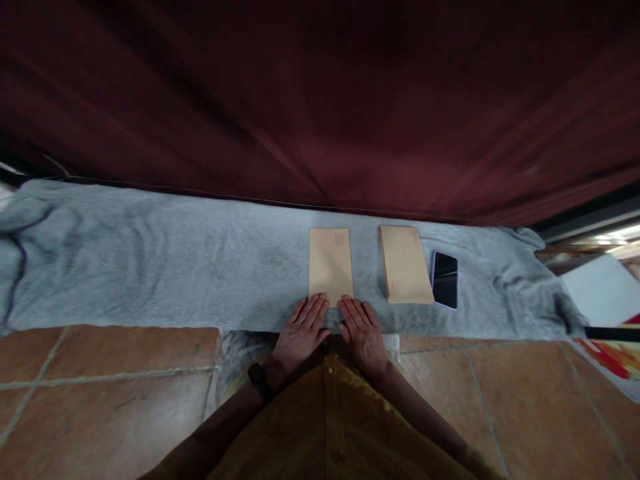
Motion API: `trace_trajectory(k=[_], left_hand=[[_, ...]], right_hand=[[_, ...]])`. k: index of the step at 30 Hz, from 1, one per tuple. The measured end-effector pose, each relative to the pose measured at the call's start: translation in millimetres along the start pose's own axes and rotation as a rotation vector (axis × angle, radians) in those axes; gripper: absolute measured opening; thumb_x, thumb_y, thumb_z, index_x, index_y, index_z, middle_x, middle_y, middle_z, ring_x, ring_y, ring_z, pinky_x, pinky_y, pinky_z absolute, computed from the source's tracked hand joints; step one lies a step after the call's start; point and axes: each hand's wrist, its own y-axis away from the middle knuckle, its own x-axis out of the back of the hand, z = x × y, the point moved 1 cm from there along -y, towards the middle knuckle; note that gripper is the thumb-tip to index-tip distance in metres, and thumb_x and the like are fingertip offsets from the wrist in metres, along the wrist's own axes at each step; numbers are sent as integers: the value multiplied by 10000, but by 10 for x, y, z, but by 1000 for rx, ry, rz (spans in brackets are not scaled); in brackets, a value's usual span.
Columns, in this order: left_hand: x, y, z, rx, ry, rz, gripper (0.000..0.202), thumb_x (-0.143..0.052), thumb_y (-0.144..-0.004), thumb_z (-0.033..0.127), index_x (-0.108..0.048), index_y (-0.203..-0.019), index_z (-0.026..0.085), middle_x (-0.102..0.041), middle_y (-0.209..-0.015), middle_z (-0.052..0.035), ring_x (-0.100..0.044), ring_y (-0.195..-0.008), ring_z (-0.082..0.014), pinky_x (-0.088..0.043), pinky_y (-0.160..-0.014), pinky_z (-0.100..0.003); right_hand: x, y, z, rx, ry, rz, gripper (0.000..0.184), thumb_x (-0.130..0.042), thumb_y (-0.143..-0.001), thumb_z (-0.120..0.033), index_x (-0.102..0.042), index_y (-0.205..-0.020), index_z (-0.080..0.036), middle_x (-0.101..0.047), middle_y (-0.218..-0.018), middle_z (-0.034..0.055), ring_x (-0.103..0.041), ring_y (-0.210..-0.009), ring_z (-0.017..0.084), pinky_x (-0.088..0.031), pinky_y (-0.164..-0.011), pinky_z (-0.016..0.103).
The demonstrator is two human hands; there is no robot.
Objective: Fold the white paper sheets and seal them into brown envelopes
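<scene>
A tan envelope [330, 263] lies flat on a grey fleece blanket [175, 260] straight ahead of me. My left hand [300, 333] rests flat with fingers stretched out, its fingertips touching the envelope's near edge. My right hand [363, 333] lies flat beside it, fingers out, tips at the envelope's near right corner. Neither hand holds anything. A black band sits on my left wrist. To the right lies a stack of tan envelopes [404, 273], and beside it a dark phone [445, 280] with its screen up.
A dark red curtain [320, 100] hangs behind the blanket. Terracotta floor tiles [100, 393] lie on the near side. At the far right are a white sheet [603, 290] and a red and white printed item [613, 357].
</scene>
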Motion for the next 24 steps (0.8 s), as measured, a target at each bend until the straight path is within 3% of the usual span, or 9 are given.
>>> trace_trajectory(k=[5, 11, 19, 24], left_hand=[[15, 59, -75, 16, 11, 27, 631, -474, -1011, 428, -354, -1560, 141, -412, -1583, -106, -395, -1470, -252, -243, -1260, -428], [25, 131, -135, 26, 5, 41, 682, -498, -1002, 397, -272, -1590, 136, -415, -1579, -126, -403, -1464, -270, -256, -1250, -448], [45, 150, -142, 42, -5, 58, 642, -513, -995, 382, -361, -1553, 104, -438, -1563, -145, -417, -1454, -284, -264, -1242, -449], [56, 136, -126, 49, -15, 44, 626, -496, -998, 397, -385, -1544, 111, -461, -1549, -144, -421, -1453, -283, -270, -1242, -452]], right_hand=[[20, 46, 45, -9, 3, 5, 537, -376, -1053, -246, -319, -1578, -148, -448, -1567, 113, -422, -1448, 238, -289, -1227, 483], [15, 93, 84, -41, 10, 11, 524, -391, -1054, -268, -357, -1560, -137, -455, -1562, 119, -415, -1451, 254, -302, -1220, 489], [78, 121, 113, -64, -8, 25, 505, -375, -1057, -264, -386, -1540, -119, -479, -1540, 147, -397, -1463, 265, -334, -1206, 519], [63, -20, -75, 0, -44, 41, 546, -396, -1047, -286, -352, -1557, -97, -435, -1569, 153, -354, -1488, 264, -351, -1209, 501]])
